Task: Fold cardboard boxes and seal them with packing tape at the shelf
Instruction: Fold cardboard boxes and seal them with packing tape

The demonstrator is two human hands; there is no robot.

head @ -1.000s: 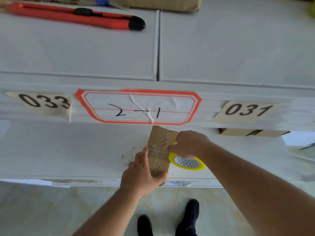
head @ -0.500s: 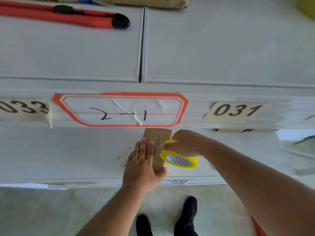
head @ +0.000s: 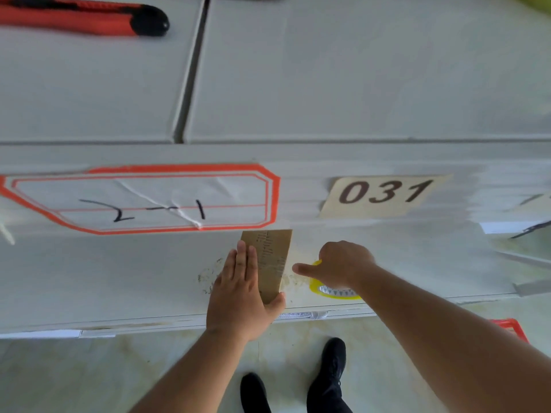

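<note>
Cardboard box (head: 272, 257) is stood on the lower shelf (head: 119, 278), partly hidden by the left hand (head: 241, 293), pressed flat with straight fingers. Tape roll (head: 334, 290) is largely covered by the right hand (head: 343, 263), curled around it.

A red utility knife (head: 83, 20) (black-capped) lies on the upper shelf (head: 357, 70). Below, an orange-bordered label (head: 143, 199) sits left of a "031" tag (head: 384, 193). Black shoes (head: 328, 371) stand on the floor.
</note>
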